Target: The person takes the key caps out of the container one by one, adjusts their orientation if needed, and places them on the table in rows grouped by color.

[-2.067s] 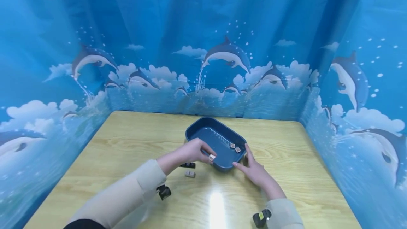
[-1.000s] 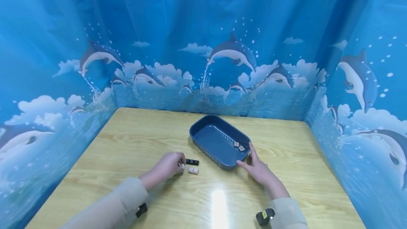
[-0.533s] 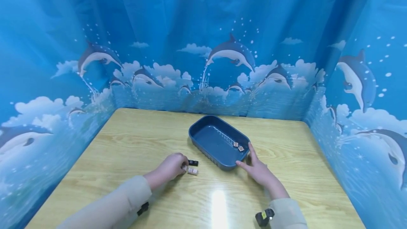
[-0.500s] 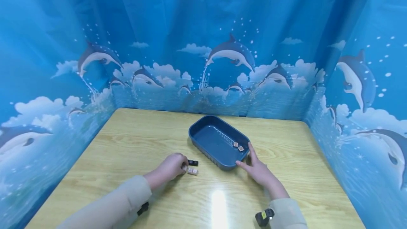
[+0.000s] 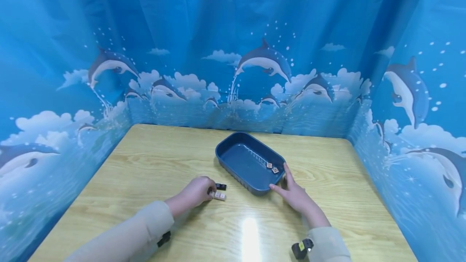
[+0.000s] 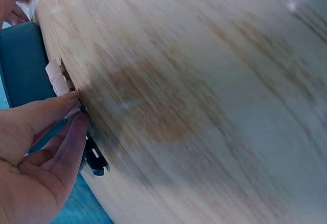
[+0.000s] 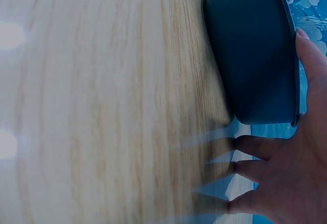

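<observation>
My left hand (image 5: 199, 189) pinches a small white keycap (image 5: 212, 194) between thumb and fingertips, close over the wooden table. It stands at the left end of a short row of white keycaps (image 5: 220, 196). Just behind lies a row of black keycaps (image 5: 221, 186), partly hidden by the fingers; in the left wrist view black keycaps (image 6: 94, 160) show past the fingertips. My right hand (image 5: 296, 197) rests at the near right corner of a dark blue tray (image 5: 242, 163), thumb on its rim, the other fingers spread straight beside it. Two keycaps (image 5: 272, 167) lie in the tray, undersides up.
A light wooden table (image 5: 164, 153) carries everything. Blue curtains (image 5: 204, 51) printed with dolphins enclose its back and sides. Black wrist cameras (image 5: 302, 248) sit at both cuffs. A bright glare patch (image 5: 250, 237) marks the table's front.
My left hand has brought the keycap from over the tray's near edge down to the left end of the white row, shifting slightly right at the end. The right hand stays at the tray.
</observation>
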Tool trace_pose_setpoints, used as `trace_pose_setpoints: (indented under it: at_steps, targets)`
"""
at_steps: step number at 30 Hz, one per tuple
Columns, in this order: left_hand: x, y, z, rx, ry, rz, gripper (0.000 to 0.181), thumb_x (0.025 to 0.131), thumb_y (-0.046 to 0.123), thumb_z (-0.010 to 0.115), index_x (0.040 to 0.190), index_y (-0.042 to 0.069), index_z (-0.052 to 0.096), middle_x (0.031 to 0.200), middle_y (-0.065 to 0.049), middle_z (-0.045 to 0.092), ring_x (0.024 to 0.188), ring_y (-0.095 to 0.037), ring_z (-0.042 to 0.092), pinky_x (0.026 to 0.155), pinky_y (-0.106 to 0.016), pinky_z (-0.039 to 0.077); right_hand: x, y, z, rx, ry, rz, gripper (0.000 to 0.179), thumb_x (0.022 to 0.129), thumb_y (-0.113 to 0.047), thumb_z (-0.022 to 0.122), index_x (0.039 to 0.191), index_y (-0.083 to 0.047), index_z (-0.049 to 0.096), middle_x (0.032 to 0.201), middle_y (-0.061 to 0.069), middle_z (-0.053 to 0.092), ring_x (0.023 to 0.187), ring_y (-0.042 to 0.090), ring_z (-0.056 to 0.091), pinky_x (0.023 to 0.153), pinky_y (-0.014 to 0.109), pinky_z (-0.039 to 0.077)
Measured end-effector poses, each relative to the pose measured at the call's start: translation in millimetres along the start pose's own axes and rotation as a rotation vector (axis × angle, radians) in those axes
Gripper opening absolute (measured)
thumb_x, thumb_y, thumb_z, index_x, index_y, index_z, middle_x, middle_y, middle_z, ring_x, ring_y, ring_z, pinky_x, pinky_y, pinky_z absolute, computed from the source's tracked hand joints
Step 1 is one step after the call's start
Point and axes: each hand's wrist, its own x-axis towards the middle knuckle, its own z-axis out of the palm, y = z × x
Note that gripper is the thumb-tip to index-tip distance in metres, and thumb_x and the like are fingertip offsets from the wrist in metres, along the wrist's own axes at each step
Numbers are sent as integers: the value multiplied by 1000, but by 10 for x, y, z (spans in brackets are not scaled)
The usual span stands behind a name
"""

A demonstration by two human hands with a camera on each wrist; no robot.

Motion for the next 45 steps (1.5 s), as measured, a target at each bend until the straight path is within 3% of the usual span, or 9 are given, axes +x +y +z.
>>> trace_pose_setpoints:
  at_steps: [13, 17, 22, 27, 31, 39, 45]
  targets:
    - [67, 29, -14, 13, -18, 18, 23, 69, 2, 84, 89, 9, 74, 85, 0, 68, 81, -17, 63, 77, -34, 54, -14, 14, -20, 12, 14, 7, 100, 91, -65, 51, 156, -21, -11, 157, 23, 11, 133, 56, 25, 104, 72, 11]
    - [91, 73, -92, 12, -18, 26, 24, 68, 2, 84, 89, 8, 73, 85, -1, 68, 80, -18, 62, 76, -35, 54, -8, 19, -25, 15, 15, 6, 100, 91, -65, 50, 156, -22, -11, 157, 23, 11, 133, 56, 26, 104, 72, 9]
    - [185, 197, -311, -18, -18, 62, 25, 71, 3, 84, 93, 6, 72, 88, -5, 69, 80, -19, 64, 74, -33, 55, 7, 15, -31, 22, 10, 9, 100, 91, -65, 51, 156, -23, -11, 158, 23, 12, 133, 56, 25, 104, 73, 12]
    - [368, 358, -509, -31, -62, 80, 26, 77, 6, 82, 101, 5, 72, 96, -8, 70, 80, -17, 66, 74, -32, 55, 25, 15, -24, 20, 8, 7, 99, 91, -65, 52, 156, -24, -11, 157, 23, 13, 133, 56, 26, 104, 72, 16]
    - [543, 468, -595, -7, -80, 109, 24, 79, 7, 81, 101, 6, 73, 95, -4, 71, 84, -15, 65, 73, -28, 54, 34, 16, -14, 17, 7, 4, 99, 90, -64, 53, 156, -23, -10, 157, 24, 15, 132, 56, 28, 104, 71, 20]
    - [998, 724, -659, 45, -191, 134, 29, 80, 16, 81, 107, 15, 72, 97, 1, 70, 85, -8, 61, 73, -24, 51, 15, 13, -10, 22, 4, 0, 100, 90, -64, 53, 156, -20, -9, 157, 23, 14, 135, 54, 25, 104, 73, 14]
    - [1265, 928, -660, 46, -276, 142, 29, 83, 14, 80, 110, 17, 72, 95, 6, 68, 84, -6, 61, 71, -22, 52, 5, 7, -8, 17, -1, 10, 100, 90, -65, 52, 156, -22, -9, 157, 22, 14, 135, 54, 25, 103, 74, 8]
